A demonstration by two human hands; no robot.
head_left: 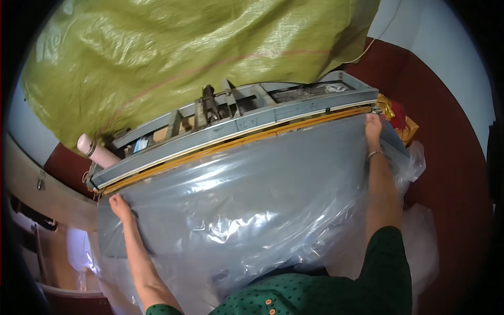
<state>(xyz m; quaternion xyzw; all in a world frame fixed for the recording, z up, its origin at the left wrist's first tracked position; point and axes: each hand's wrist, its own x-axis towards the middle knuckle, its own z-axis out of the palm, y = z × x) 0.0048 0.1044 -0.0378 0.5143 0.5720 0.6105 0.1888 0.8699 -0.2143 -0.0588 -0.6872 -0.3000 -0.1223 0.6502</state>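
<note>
Both hands are curled into fists at the far edge of the clear sheet (220, 202), and the step in hand looks to be drawing it flat up to the orange strip (236, 140) of the sealer-like frame (262, 114); the left hand (121, 208) seems clamped on the film near the strip's left end, the right hand (374, 127) on it near the right end, though the fingertips are too folded to show exactly how much they pinch; the sheet lies over a grey table (394, 138) between the forearms and spills down the near side toward the person's green shirt (315, 294); its far part looks fairly smooth, its near part creased and glossy; as a judgement, the next move calls for even pull from both hands, with the edge kept parallel to the strip so that no fold runs under it; the frame, a long grey trough, holds metal parts and loose scraps, with a pink bottle (98, 152) leaning by its left end and a gold packet (411, 130) beyond its right; behind it hangs or lies a yellow-green tarp (184, 58); a dark red floor (454, 194) and a pale wall (446, 58) show at the right; a light cabinet (26, 163) with a small latch stands at the left.
</note>
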